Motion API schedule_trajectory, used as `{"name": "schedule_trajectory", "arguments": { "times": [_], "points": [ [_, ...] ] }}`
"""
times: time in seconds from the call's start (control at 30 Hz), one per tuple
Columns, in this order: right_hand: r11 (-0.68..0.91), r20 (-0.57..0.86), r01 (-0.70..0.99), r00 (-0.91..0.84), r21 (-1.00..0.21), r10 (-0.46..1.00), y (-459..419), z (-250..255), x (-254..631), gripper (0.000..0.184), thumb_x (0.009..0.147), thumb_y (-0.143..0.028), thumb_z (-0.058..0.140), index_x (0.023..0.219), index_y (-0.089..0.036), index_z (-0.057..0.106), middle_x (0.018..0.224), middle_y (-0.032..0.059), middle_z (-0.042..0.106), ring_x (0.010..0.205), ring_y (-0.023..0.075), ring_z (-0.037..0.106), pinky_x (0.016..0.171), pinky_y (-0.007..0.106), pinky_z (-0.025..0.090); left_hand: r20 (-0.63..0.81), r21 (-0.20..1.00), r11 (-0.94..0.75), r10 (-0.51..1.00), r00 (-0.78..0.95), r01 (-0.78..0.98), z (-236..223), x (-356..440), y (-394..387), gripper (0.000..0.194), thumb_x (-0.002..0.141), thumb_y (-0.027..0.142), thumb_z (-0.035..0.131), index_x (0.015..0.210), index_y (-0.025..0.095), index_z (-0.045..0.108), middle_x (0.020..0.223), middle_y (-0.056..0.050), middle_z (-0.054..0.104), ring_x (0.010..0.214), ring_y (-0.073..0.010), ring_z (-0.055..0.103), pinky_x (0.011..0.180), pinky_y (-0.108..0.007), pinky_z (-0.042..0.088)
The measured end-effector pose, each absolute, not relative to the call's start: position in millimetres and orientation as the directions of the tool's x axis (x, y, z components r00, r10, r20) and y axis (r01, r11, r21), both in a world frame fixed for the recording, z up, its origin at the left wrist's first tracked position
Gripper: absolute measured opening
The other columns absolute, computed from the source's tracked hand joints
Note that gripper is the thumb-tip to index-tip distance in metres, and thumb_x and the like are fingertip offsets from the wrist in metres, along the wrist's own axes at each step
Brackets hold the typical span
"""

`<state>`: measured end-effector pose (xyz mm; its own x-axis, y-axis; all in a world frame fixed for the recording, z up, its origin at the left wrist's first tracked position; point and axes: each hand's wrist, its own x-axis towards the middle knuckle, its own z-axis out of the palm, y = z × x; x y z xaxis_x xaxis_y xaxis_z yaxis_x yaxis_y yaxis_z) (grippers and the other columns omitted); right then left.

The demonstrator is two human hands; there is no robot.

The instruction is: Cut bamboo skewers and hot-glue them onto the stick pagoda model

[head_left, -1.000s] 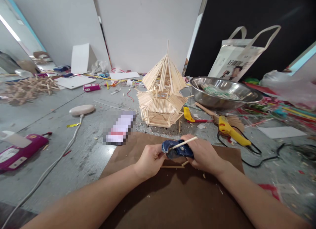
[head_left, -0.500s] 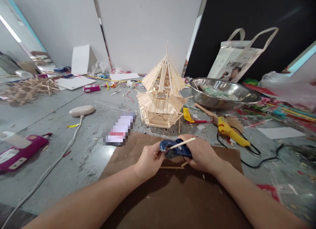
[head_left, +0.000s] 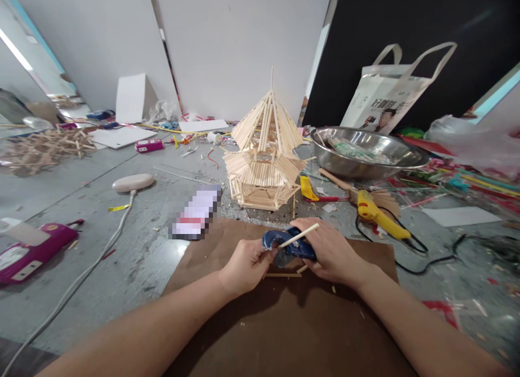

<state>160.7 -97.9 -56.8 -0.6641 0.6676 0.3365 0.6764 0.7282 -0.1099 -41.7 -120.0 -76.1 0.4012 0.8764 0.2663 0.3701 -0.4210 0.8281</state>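
My right hand (head_left: 331,248) is wrapped round a blue hand cutter (head_left: 301,249) with a curved, hooked jaw. Between the closed fingers of my left hand (head_left: 244,266) is one end of a thin wooden stick (head_left: 303,234). The stick slants up to the right across the cutter, and my left fingertips are close by the hooked jaw. Whether the blade touches the stick I cannot tell. Below the hands, a loose stick (head_left: 283,275) lies on the brown sheet (head_left: 280,333). Just beyond stands a tiered pagoda model (head_left: 266,149) made of wooden sticks.
A phone (head_left: 199,212) lies left of the model. Further left are a white cable (head_left: 109,247) and a magenta power strip (head_left: 38,252). At right sit a yellow glue gun (head_left: 382,217) with a black cord and a steel basin (head_left: 365,168). Piled sticks (head_left: 46,149) lie far left.
Both hands keep their holds on the cutter and the stick. The stick's free end has shifted slightly left and down, and the whole view has moved a little.
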Motion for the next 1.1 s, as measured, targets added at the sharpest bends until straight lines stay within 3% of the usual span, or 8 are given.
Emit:
{"name": "schedule_trajectory", "arguments": {
  "times": [0.47, 1.1],
  "points": [
    [0.731, 0.336, 0.678, -0.671, -0.083, 0.661, -97, -57, 160, 0.052, 0.059, -0.013, 0.051, 0.111, -0.012, 0.043, 0.106, 0.0142, 0.055, 0.099, 0.0243, 0.048, 0.084, 0.039, 0.038, 0.276, 0.812, -0.431, 0.878, 0.392, 0.394, -78, -41, -120, 0.022, 0.08, 0.018, 0.036, 0.064, 0.014, 0.051, 0.043, 0.003, 0.045, 0.042, -0.0072, 0.043, 0.045, -0.017, 0.034],
    [0.704, 0.277, 0.709, -0.669, -0.039, 0.689, -98, -56, 159, 0.043, 0.056, -0.012, 0.05, 0.099, -0.011, 0.048, 0.096, 0.0146, 0.059, 0.087, 0.0255, 0.054, 0.074, 0.037, 0.042, 0.326, 0.807, -0.481, 0.847, 0.421, 0.343, -68, -40, -122, 0.023, 0.073, 0.008, 0.038, 0.052, 0.013, 0.047, 0.041, 0.004, 0.045, 0.041, -0.0051, 0.041, 0.042, -0.015, 0.033]
  ]
}}
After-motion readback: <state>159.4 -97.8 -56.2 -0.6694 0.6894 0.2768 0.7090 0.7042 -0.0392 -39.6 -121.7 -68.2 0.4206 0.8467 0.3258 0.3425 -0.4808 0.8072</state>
